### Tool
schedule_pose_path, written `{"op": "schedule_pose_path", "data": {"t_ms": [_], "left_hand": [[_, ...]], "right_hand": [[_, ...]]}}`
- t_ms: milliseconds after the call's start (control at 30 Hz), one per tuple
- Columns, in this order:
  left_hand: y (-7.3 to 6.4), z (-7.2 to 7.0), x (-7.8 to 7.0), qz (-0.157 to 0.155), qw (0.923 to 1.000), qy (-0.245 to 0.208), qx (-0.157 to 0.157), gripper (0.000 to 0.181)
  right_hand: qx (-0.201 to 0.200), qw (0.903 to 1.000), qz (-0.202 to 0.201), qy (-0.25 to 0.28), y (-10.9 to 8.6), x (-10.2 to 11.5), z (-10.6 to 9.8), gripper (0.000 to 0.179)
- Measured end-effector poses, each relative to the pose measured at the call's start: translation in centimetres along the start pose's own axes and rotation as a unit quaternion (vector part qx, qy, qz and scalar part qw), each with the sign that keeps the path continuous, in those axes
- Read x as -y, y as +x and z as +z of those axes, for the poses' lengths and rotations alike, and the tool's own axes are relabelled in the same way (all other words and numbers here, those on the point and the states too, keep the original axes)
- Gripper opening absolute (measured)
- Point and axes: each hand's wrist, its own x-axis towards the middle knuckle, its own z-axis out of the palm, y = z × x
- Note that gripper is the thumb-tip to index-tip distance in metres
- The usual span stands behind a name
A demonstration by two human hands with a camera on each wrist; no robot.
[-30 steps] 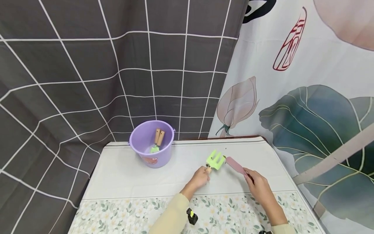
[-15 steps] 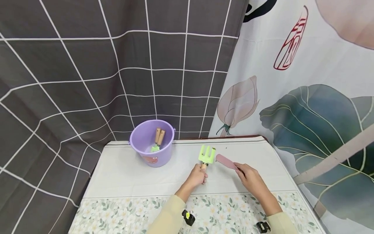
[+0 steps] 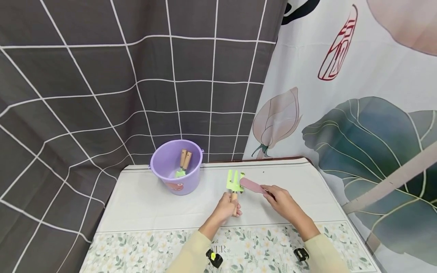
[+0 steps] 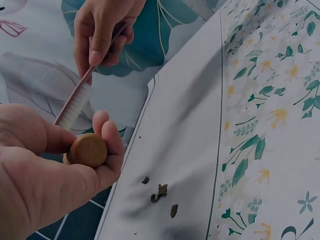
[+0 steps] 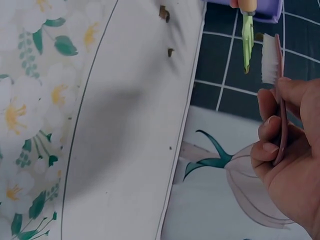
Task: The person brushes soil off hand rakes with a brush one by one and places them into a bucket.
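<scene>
My left hand (image 3: pixel 225 206) grips the wooden handle (image 4: pixel 90 150) of a small green garden fork (image 3: pixel 233 182), its tines pointing away from me over the table. In my right hand (image 3: pixel 281 201) is a pink brush (image 3: pixel 250 185) with white bristles (image 5: pixel 270 59), held by its handle. The brush head overlaps the fork's right side in the head view. Seen from the right wrist, the bristles face the fork's green tines (image 5: pixel 248 42), close beside them. Dark bits cling to the fork's right edge.
A purple bucket (image 3: pixel 175 161) at the back left holds two wooden-handled green tools (image 3: pixel 184 163). Several dark crumbs (image 4: pixel 162 190) lie on the white tabletop (image 3: pixel 136 204). A floral cloth (image 3: pixel 136 250) covers the near part, and curtains hang behind.
Both hands have moved left, carrying the fork and brush. The fork has turned more upright in view, and the brush head has gone from beside it to overlapping its right side.
</scene>
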Motion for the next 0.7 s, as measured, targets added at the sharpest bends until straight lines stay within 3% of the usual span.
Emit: {"op": "schedule_pose_path", "data": {"t_ms": [233,700], "left_hand": [[-0.4,-0.1,-0.2,-0.001,0.9999,-0.010,0.005,0.029],[-0.9,0.0,-0.2,-0.008,0.9998,-0.014,0.014,0.029]], "right_hand": [[0.029,0.9995,-0.005,0.013,0.7,0.6,0.3,0.034],[0.036,0.9985,-0.039,0.011,1.9,0.3,1.2,0.032]]}}
